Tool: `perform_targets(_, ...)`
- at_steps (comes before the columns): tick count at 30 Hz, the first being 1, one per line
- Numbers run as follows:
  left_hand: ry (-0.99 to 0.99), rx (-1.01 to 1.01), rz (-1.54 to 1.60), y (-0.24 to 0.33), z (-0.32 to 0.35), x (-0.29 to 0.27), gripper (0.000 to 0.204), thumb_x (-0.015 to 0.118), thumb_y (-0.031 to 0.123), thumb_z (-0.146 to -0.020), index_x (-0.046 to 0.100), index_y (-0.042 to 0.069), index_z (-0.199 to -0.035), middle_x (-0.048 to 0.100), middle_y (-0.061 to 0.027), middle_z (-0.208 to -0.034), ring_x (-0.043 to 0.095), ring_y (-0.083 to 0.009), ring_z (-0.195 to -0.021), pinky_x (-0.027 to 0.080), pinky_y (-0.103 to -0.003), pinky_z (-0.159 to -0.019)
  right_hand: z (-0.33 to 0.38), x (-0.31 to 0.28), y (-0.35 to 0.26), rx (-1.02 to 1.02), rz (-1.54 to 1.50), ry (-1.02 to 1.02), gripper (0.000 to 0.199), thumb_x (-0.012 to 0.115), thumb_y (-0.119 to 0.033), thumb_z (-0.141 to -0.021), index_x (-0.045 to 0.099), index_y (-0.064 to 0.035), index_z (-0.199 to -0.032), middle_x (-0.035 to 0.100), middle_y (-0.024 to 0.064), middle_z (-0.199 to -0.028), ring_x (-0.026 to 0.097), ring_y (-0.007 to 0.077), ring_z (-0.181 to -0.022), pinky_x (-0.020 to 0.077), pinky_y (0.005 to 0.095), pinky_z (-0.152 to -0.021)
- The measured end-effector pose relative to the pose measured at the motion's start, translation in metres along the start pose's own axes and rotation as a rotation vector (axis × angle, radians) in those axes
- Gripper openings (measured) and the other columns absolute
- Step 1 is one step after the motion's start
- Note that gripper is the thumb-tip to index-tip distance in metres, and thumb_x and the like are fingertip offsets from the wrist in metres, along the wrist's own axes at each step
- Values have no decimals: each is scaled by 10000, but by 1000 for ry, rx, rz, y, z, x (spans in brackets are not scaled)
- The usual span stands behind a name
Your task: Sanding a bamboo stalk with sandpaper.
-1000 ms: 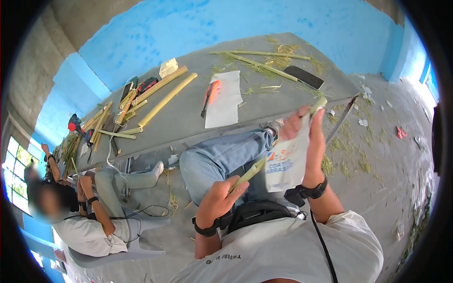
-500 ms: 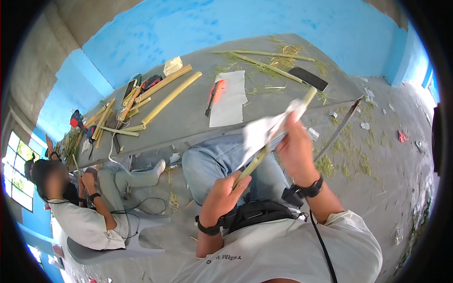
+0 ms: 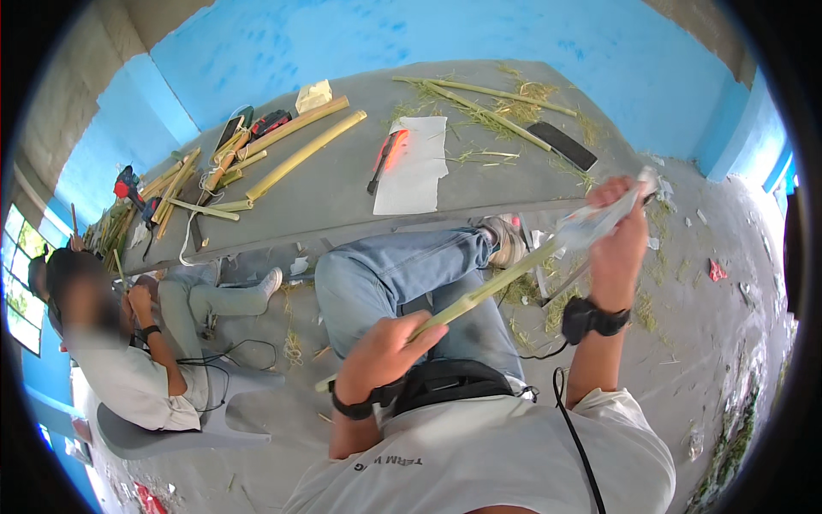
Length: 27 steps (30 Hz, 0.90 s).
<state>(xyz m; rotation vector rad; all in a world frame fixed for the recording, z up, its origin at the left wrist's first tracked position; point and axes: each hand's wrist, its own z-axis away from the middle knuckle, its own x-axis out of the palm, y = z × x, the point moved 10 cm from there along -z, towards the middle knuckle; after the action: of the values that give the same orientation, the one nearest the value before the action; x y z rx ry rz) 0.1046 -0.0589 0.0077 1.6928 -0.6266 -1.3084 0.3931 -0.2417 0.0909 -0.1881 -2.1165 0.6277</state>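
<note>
A long pale-green bamboo stick [image 3: 501,287] slants over my lap, rising from lower left to upper right. Its lower part passes through my left hand [image 3: 385,349], whose fingers are closed round it. Up at the far end my right hand [image 3: 618,231] is closed on a crumpled white sheet [image 3: 589,224], blurred by motion. The sheet covers that end of the stick, so the tip is hidden. Beyond my knees a larger white sheet [image 3: 409,184] lies on the grey table [image 3: 317,201], with an orange-and-black cutter knife [image 3: 388,160] on its left edge.
Bamboo lengths [image 3: 308,154] and a red-black power tool [image 3: 128,187] lie at the table's left. A phone [image 3: 562,146], two thin sticks [image 3: 488,111] and shavings lie at its right. Another person [image 3: 154,377] sits at left on a grey chair [image 3: 184,433]. Scraps litter the floor.
My right hand has moved right with the white sheet, toward the stick's far end, exposing more of the stick. My left hand has shifted slightly left and down, still gripping it.
</note>
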Motion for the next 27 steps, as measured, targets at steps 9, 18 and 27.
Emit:
perform_targets(9, 35, -14, 153, -7, 13, -15, 384, 642, 352, -1044, 650, -11, -915, 552, -71, -659, 451, -152, -610, 394, -363, -575, 18, -77, -28, -104, 190, 468, 392, 581, -362, -1086, 613, 0, -1234, 688, 82, -1146, 670, 156, -1042, 563, 310, -873)
perform_targets(18, 168, -51, 19, -21, 10, -17, 392, 645, 350, -1046, 587, -7, -896, 430, -125, -652, 356, -240, -598, 367, -378, -557, 28, 17, 43, 278, 113, 66, 596, 384, -458, -1133, 468, 18, -1481, 638, 85, -1323, 649, 180, -1178, 539, 344, -1010)
perform_targets(27, 94, -73, 91, -15, 6, -3, 396, 612, 351, -1067, 574, -1, -891, 411, -102, -666, 321, -230, -631, 360, -369, -563, 44, 43, 47, 317, -306, -204, 511, 372, -395, -1141, 451, -33, -1493, 578, 132, -1474, 590, 297, -1339, 515, 452, -1131)
